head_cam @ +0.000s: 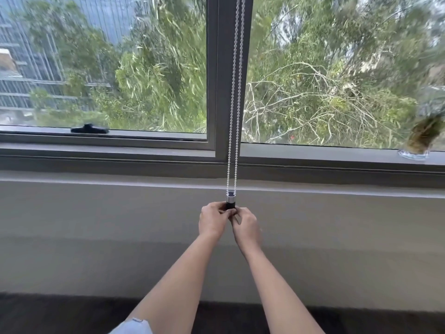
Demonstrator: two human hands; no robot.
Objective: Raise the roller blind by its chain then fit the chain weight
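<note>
A white bead chain hangs in a double strand down the grey window mullion to below the sill. Its lower end runs into a small cylindrical chain weight with a silver top ring and a black body. My left hand grips the weight's black body from the left. My right hand pinches its lower part from the right, so the bottom of the weight is hidden by my fingers. The blind itself is out of view above the frame.
A grey window sill runs the full width above a pale wall. A black window handle lies on the left frame. A brownish plant in a clear container stands on the sill at far right. Dark floor lies below.
</note>
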